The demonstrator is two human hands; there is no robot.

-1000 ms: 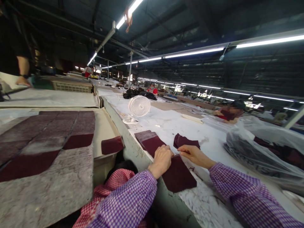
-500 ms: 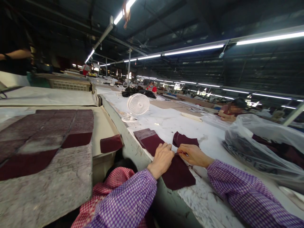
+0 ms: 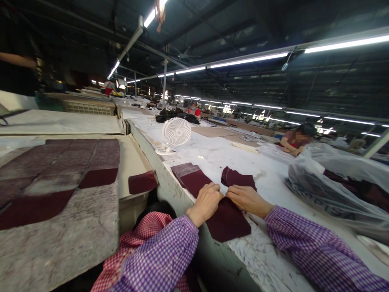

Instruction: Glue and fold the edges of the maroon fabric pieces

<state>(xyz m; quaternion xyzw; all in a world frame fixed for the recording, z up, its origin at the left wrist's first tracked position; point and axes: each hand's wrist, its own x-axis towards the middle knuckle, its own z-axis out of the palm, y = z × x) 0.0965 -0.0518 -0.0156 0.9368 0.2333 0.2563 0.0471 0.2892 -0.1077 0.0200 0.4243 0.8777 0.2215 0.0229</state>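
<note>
Hands closed in: left hand (image 3: 208, 202) and right hand (image 3: 246, 198) now meet on near maroon fabric piece (image 3: 228, 223), fingers curled; grip cannot tell.

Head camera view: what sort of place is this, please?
Most likely a garment factory's cutting hall. Long white work tables run far back, cut maroon fabric pieces lie under the left hand and right hand, and another person bends over work farther off, beneath rows of tube lights.
</note>
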